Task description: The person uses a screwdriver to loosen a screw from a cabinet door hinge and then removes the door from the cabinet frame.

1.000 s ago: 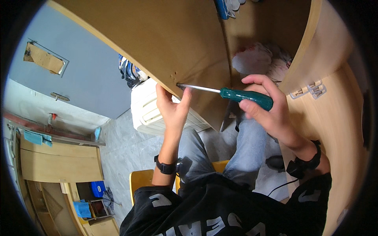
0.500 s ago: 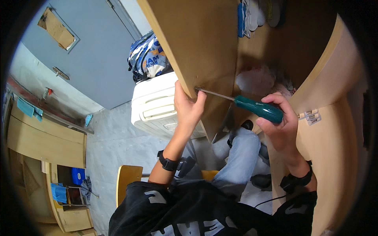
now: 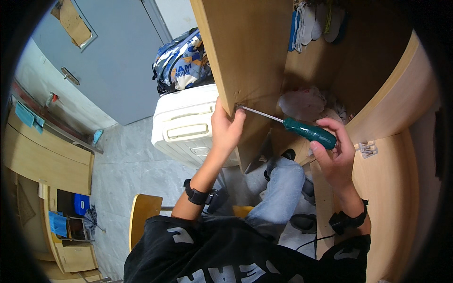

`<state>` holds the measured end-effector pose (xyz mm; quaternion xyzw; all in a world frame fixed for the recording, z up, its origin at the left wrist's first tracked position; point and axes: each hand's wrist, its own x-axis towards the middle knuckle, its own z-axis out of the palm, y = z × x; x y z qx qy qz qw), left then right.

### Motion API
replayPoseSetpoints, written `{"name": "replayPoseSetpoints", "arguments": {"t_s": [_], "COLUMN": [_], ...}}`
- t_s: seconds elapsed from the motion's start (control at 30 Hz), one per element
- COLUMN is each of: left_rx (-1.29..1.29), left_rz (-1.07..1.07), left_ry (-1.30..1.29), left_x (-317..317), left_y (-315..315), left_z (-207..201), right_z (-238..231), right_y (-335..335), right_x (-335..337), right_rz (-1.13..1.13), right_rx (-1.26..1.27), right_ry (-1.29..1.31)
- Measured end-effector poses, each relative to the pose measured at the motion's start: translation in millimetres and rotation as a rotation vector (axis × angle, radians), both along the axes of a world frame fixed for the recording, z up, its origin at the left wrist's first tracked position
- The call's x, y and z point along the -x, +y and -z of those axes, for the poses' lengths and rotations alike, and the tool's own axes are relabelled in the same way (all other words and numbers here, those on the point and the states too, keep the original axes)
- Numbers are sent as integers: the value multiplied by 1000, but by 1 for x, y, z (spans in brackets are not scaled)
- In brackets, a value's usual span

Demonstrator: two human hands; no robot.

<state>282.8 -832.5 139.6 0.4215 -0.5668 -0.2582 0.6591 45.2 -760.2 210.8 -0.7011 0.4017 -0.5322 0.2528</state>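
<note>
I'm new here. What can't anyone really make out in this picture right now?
- Head view: what the tip of the green screwdriver meets; too small and dark.
- Head view: most fingers of the left hand; hidden behind the wooden panel.
- Head view: contents of the clear case; too small.
- Head view: top of the grey door; cut off by the upper edge.

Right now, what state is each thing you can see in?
Screwdriver: in the right hand, tip at the wooden panel
Left hand: at the panel's edge, thumb beside the screwdriver's tip
Cupboard: open, crumpled whitish bag inside
White suitcase: looks shut
Patterned bag: resting on the suitcase
Grey door: looks shut
Small clear tray: unheld, contents too small to tell
</note>
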Motion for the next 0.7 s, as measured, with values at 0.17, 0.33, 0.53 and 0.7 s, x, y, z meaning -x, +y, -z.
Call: {"name": "replayPoseSetpoints", "arguments": {"t_s": [0.17,0.33,0.53,0.7], "left_rx": [-32,-65,32,83], "left_rz": [65,71,28,-32], "left_ry": [60,18,-68,-169], "left_x": [2,-1,-5,-8], "left_y": [1,3,-1,-3], "left_z": [-3,-2,11,16], "right_z": [0,-7,-7,-13], "right_y": [0,0,4,-5], "right_x": [-3,1,-4,4], "right_rz": [-55,-266,-77,27], "right_rx": [-74,-601,-405,393], "right_ry": [-125,-521,-193,371]}}
